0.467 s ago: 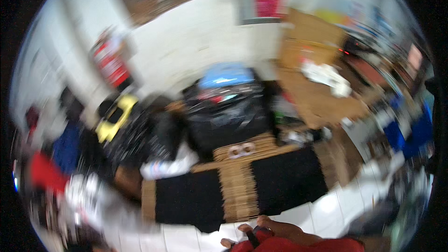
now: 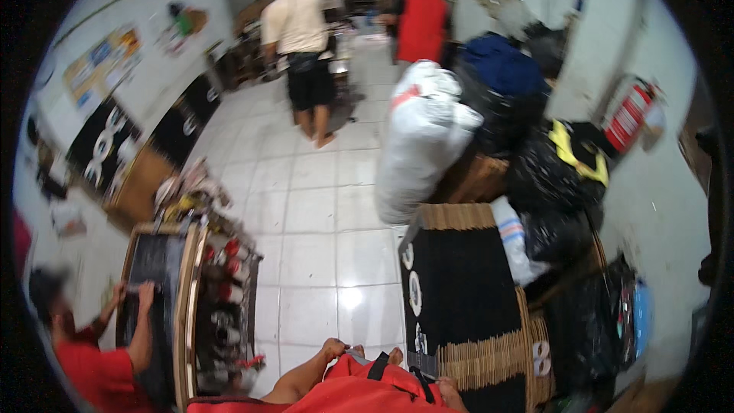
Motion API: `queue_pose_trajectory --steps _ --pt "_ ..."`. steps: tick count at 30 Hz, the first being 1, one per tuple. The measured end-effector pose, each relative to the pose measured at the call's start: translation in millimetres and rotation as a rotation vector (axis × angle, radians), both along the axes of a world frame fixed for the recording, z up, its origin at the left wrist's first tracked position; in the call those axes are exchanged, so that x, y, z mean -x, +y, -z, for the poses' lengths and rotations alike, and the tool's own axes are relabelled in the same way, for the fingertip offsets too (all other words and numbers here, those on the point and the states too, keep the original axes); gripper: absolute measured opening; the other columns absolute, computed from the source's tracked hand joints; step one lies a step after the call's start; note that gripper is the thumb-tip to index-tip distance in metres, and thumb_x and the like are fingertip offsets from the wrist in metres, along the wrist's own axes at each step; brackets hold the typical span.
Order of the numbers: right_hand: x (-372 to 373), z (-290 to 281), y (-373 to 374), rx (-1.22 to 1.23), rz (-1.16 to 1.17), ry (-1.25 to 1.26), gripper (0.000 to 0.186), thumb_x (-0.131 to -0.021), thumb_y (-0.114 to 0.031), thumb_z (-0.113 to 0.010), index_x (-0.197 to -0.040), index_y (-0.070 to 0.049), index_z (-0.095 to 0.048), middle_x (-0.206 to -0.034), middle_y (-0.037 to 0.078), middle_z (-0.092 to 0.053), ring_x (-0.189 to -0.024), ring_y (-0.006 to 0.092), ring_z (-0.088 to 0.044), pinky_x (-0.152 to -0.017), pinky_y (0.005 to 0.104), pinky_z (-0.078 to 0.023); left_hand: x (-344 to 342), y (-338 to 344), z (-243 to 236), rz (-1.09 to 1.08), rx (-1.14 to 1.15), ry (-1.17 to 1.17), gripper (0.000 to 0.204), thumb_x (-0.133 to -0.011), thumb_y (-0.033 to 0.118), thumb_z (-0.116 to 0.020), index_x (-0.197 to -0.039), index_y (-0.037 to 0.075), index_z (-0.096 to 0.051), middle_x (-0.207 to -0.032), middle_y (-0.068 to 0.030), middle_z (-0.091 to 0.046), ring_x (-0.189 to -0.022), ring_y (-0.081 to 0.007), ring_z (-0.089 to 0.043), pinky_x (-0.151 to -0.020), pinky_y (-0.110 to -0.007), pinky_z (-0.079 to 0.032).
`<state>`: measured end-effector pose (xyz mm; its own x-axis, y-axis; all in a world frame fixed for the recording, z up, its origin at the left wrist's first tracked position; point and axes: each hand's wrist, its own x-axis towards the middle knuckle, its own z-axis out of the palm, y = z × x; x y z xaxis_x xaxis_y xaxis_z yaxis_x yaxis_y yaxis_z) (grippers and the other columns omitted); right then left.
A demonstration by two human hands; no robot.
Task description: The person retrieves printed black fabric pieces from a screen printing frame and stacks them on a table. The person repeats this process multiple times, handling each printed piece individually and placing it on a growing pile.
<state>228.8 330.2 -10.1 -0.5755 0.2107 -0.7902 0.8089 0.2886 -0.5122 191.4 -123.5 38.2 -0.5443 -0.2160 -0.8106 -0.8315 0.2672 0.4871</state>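
The long black stack point(image 2: 459, 279) lies to the right, pointing ahead, nearer the right hand point(image 2: 450, 395) than the left hand point(image 2: 333, 348), but I can't tell if their fingers are open or holding anything.

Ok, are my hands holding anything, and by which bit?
Nothing shows held in your left hand. Whether your right hand, beside your red clothing, holds anything can't be told: too little of it shows.
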Motion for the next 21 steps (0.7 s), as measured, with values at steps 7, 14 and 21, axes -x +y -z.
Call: queue_pose_trajectory --steps 7,14,21 --pt "77 -48 -77 0.006 -0.272 -0.015 0.029 -0.077 -0.004 -0.06 -0.106 -0.002 -0.061 -0.079 0.01 -0.064 -0.064 0.0176 -0.062 -0.055 0.0293 -0.049 -89 -37 26 0.024 0.167 -0.055 0.032 -0.071 0.03 -0.071 -0.08 -0.001 -0.069 -0.077 -0.0158 -0.067 -0.07 -0.0238 -0.064 -0.063 -0.034 -0.049" --pt "116 4 -131 -0.015 -0.564 0.015 0.034 -0.068 -0.01 -0.067 -0.102 -0.003 -0.066 -0.087 0.01 -0.066 -0.072 0.0177 -0.064 -0.068 0.0283 -0.051 -172 -52 46 0.022 0.193 -0.155 0.041 -0.079 0.045 -0.058 -0.076 0.005 -0.069 -0.068 -0.0074 -0.066 -0.057 -0.0188 -0.06 -0.056 -0.033 -0.048" --pt "172 6 -149 0.072 -0.818 -0.01 0.024 -0.079 0.001 -0.058 -0.103 0.005 -0.061 -0.089 0.014 -0.065 -0.075 0.0208 -0.064 -0.067 0.0296 -0.052 -191 -27 56 -0.341 0.171 -0.259 0.037 -0.079 0.042 -0.061 -0.076 0.005 -0.068 -0.069 -0.0064 -0.066 -0.056 -0.0171 -0.06 -0.057 -0.034 -0.049"
